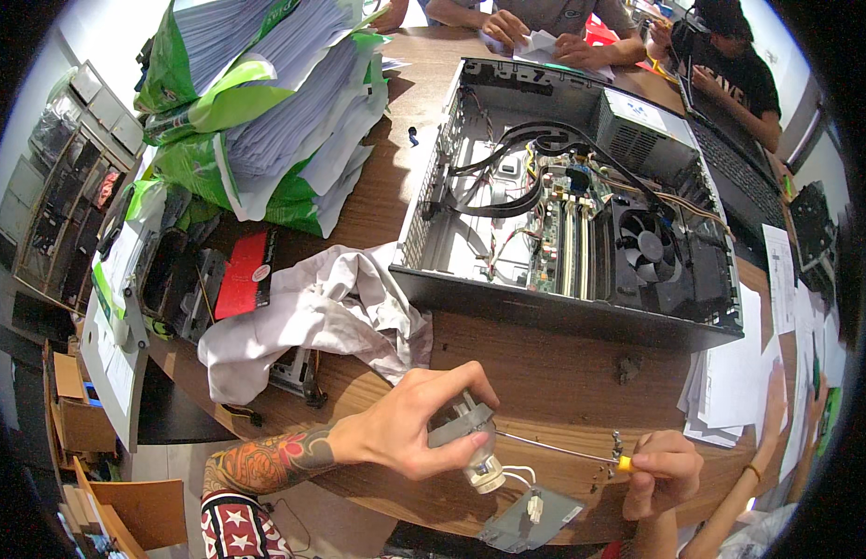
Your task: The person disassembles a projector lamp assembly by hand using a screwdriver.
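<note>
Nearest, left hand (409,424) grips a grey lamp assembly (470,438) above the table (545,363) edge. Right hand (661,470) is closed on a yellow-handled screwdriver (563,451), tip at the assembly. Beyond lies an open computer case (563,196).

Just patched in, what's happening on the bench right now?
The left hand holds a small lamp assembly at the wooden table's near edge, while the right hand drives a thin screwdriver into it. An opened computer case sits behind, a crumpled cloth to its left.
</note>
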`<state>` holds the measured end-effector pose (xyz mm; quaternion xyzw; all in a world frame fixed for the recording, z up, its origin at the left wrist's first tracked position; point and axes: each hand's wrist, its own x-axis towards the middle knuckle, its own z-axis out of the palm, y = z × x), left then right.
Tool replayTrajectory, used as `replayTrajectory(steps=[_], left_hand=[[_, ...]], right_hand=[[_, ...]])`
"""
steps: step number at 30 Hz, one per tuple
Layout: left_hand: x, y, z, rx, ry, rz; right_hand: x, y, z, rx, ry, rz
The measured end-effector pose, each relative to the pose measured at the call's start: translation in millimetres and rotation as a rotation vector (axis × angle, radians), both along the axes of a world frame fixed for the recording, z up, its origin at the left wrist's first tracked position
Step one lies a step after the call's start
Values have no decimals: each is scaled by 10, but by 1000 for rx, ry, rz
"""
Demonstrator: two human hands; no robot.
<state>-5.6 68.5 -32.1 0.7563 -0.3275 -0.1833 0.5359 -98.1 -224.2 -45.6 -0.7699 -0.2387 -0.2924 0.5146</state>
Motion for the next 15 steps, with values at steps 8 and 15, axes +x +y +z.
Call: replayTrajectory(steps=[8, 15], left_hand=[[-19, -4, -33, 6, -15, 4], [-25, -34, -57, -107, -177, -10]], right_hand=[[3, 23, -24, -14, -21, -6], [5, 8, -49, 43, -2, 39]])
